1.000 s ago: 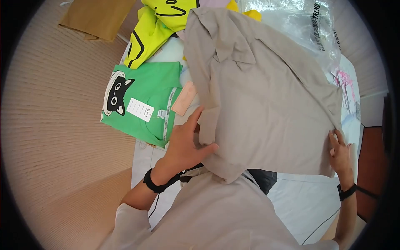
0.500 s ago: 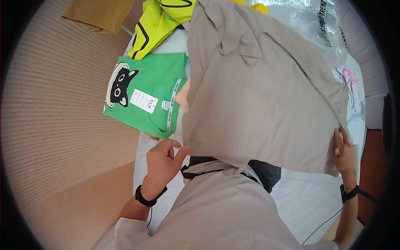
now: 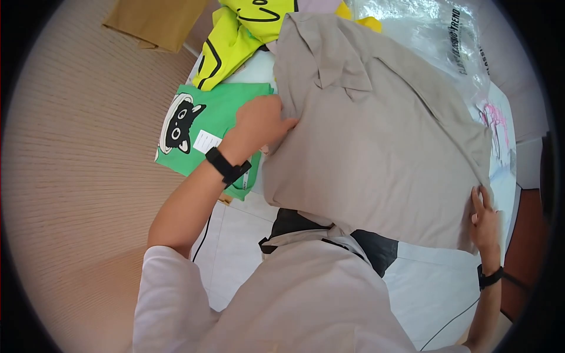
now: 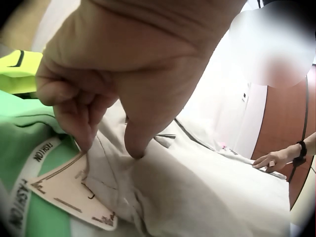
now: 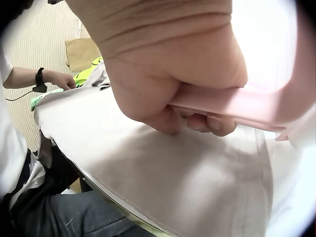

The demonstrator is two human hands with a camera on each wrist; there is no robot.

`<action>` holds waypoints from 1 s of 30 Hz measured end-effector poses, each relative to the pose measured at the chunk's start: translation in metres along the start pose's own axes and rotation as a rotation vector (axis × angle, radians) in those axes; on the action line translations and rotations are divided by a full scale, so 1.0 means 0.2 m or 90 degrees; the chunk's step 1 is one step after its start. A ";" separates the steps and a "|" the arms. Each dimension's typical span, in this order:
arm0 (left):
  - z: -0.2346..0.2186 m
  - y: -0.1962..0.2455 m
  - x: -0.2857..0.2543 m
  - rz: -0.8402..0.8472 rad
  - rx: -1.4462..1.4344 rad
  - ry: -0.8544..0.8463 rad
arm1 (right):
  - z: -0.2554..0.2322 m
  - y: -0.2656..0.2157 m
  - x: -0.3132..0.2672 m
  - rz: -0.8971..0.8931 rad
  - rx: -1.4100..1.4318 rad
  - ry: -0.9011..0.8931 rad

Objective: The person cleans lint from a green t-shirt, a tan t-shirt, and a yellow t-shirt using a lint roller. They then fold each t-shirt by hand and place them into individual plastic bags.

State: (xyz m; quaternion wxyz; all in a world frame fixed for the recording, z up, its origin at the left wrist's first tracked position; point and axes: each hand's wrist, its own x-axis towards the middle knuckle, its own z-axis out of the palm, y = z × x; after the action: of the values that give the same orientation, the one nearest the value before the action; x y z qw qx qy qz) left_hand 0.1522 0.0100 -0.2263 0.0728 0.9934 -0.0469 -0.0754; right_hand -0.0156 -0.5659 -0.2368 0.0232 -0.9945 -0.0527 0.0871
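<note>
Pinching the left edge of the grey shirt (image 3: 376,153), the left hand (image 3: 259,129) keeps thumb and forefinger narrowly apart, a fold of cloth between them; the right hand (image 3: 485,226) grips a pink thing (image 5: 256,106), two fingertips meeting the shirt's right edge; whether they also pinch cloth, we cannot tell.

From the left fingers, we see the shirt lie to the right, its broad panel spread between the hands; we judge its long axis to slant from far left to near right; neither hand is nearer to the whole, the left being farther up its side and the right close to its near right corner.

Just beside the left fingers, a peach tag (image 4: 74,190) shows partly beneath the cloth; next to it lies a green shirt (image 3: 235,97) with a cat print, bearing a white tag (image 3: 207,141); farther off we find a yellow garment (image 3: 218,53) and a clear bag (image 3: 424,35).

All this rests on a white table (image 3: 503,173); beyond its left side we see a brown paper bag (image 3: 156,23) and a ribbed beige surface (image 3: 88,147).
</note>
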 end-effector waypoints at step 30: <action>-0.05 0.13 0.36 0.141 -0.050 0.184 | -0.04 0.16 0.54 0.016 -0.006 -0.002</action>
State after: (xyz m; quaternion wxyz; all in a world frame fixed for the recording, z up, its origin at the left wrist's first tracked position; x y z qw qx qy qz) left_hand 0.2226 -0.0224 -0.2229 0.1254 0.9790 -0.1420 0.0746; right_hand 0.0950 -0.5869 -0.2502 0.0171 -0.9951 -0.0405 0.0885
